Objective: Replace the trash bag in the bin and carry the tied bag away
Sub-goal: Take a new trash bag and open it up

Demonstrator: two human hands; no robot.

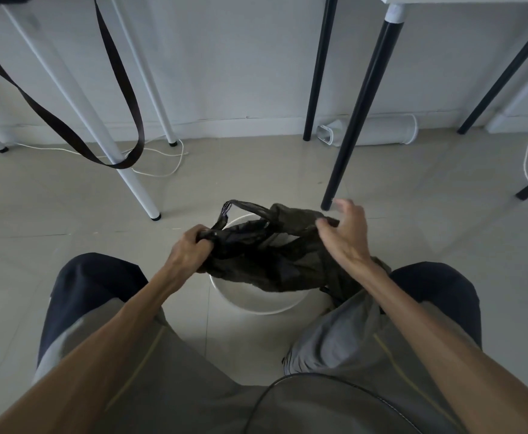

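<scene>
Right now your left hand (190, 245) has its fingers curled tight around a bunched end of the dark trash bag (265, 264), gripping it where one handle loop (229, 208) rises just beyond your knuckles. Your right hand (345, 233) sits at the opposite end: thumb and a forefinger appear to nip the bag's edge while the other fingers (347, 206) fan out loose and a little blurred, so I judge it a light pinch rather than a full grip, and you should treat that side as the weaker hold. Between your two hands the film runs crosswise, its long axis going from one set of fingertips to the other, and it sags below them, with a further fold trailing down past your right wrist toward your knee. The white bin (256, 300) stands directly under that span, its round rim showing on the near side beneath the bag and a sliver of it beyond, so the mouth you need lies straight down from your fingers, not off to either side. That is what the coming move appears to turn on: the bag is stretched across the opening, not yet opened into it. Your hands are about equally near the rim; the left has the surer purchase. Whether the bin holds anything I cannot tell, since the bag covers it.
</scene>
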